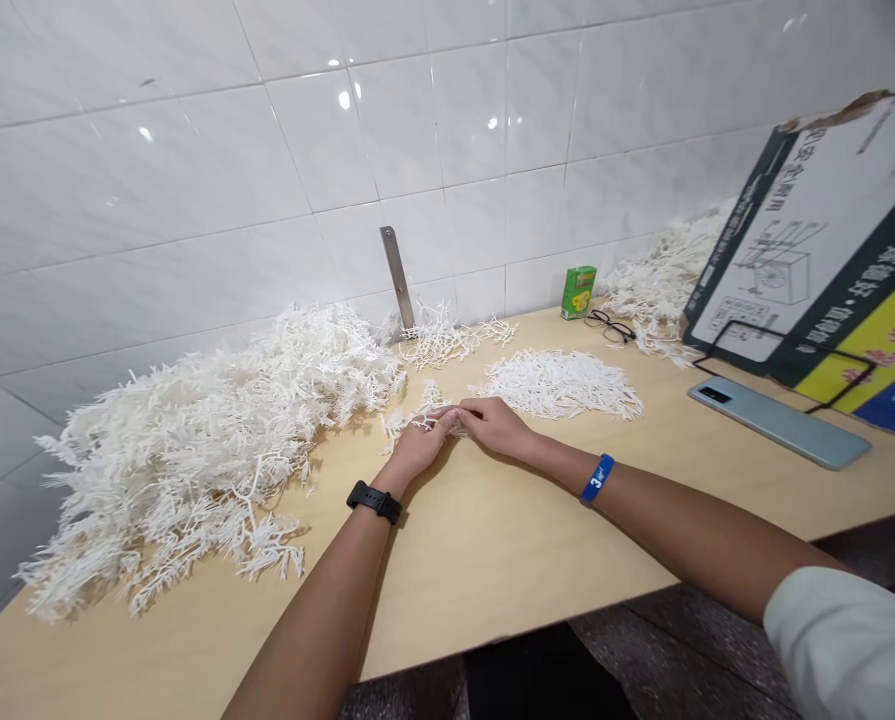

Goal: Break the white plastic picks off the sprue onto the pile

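My left hand [419,440] and my right hand [496,425] meet at the fingertips over the middle of the table. Both are closed in a pinch on a small white branched plastic piece [458,428], partly hidden by the fingers. More white branched pieces [430,395] lie just behind my left hand. A big heap of tangled white branched pieces [214,420] spreads to the left. Behind my right hand is a flat pile of small separate white pieces [559,382].
A metal strip [397,280] leans on the tiled wall. Along the back stand a green box [578,292], glasses [610,326] and another white heap [661,275]. At the right are a phone [781,420], a black wire frame [792,345] and a large carton [829,250].
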The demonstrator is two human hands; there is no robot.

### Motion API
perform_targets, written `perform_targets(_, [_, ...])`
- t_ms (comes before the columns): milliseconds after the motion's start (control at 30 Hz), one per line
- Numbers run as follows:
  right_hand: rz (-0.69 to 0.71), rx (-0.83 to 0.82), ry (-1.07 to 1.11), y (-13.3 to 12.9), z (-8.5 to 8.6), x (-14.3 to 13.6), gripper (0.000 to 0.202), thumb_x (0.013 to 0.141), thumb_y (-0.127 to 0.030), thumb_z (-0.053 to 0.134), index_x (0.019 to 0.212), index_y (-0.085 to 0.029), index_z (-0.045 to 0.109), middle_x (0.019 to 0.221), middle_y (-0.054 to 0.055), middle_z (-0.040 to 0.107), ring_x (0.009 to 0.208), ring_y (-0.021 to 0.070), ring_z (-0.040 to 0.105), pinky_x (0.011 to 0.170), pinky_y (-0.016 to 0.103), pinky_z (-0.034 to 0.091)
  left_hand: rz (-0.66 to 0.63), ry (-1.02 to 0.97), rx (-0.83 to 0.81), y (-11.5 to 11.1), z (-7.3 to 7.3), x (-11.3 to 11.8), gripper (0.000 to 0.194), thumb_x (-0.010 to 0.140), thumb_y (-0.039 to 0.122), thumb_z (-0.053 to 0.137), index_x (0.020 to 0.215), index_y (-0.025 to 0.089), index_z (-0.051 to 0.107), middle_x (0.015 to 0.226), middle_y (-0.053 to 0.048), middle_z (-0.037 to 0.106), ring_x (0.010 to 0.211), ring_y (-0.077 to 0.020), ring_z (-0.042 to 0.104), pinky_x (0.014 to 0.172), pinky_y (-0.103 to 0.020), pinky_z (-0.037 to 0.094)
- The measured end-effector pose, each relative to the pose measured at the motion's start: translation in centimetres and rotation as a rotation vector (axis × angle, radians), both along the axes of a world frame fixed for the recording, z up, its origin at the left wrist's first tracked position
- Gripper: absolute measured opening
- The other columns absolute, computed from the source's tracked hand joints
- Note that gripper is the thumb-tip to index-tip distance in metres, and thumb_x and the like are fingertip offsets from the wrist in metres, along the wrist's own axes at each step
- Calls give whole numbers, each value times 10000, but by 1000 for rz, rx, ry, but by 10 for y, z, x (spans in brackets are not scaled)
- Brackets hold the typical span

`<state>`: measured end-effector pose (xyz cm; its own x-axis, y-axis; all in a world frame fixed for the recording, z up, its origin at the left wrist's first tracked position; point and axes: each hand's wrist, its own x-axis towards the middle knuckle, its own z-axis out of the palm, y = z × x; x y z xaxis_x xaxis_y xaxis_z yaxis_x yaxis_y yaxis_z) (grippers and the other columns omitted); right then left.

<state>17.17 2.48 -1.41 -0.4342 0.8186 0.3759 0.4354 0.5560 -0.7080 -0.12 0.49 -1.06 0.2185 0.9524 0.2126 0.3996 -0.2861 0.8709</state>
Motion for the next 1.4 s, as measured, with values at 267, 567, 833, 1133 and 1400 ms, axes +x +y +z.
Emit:
perform_targets(267, [184, 8, -14, -11, 5, -8, 354, 903, -344, 409, 616, -165, 513, 582, -27, 477, 561, 99, 404, 567, 225, 282, 166, -113, -15, 8, -3, -4, 430, 895, 444, 419, 958, 150, 726, 958, -113, 743, 967, -252, 658, 943, -376, 462])
perform_targets(567, [255, 62, -29, -15, 7, -5, 358, 881, -318, 436, 552, -175, 439, 545, -29, 413, 542, 99, 377, 564, 231, 286, 251, -87, -18, 14, -12, 0, 463, 864, 507, 444, 749, 137, 697, 775, -113, 730, 787, -244, 671, 815, -371, 490])
perform_targets(833, [92, 162, -64, -22, 9, -5, 358, 952, -340, 374, 673, -187, 538, 658, 13, 553, 613, 135, 478, 629, 258, 352, 432, -306, -60, 20, -16, -19, 380, 818, 531, 567, 716, 172, 640, 721, -87, 692, 794, -252, 663, 801, -376, 487])
perform_targets(1133, [-365, 329, -164, 14, 3, 14, 300, 916, -181, 426, 1151, -148, 609, 1108, 141, 624, 1026, 253, 526, 861, 360, 386, 226, -313, -52, 12, -9, -8, 359, 835, 476, 554, 639, 198, 669, 690, -88, 709, 730, -230, 636, 830, -381, 459])
perform_targets(1400, [-10, 235, -18, -8, 8, -5, 194, 856, -350, 599, 964, -190, 600, 990, 57, 629, 931, 181, 566, 806, 284, 409, 129, -85, 35, 5, -1, -3, 336, 846, 428, 505, 780, 158, 694, 819, -82, 717, 815, -223, 627, 785, -328, 457])
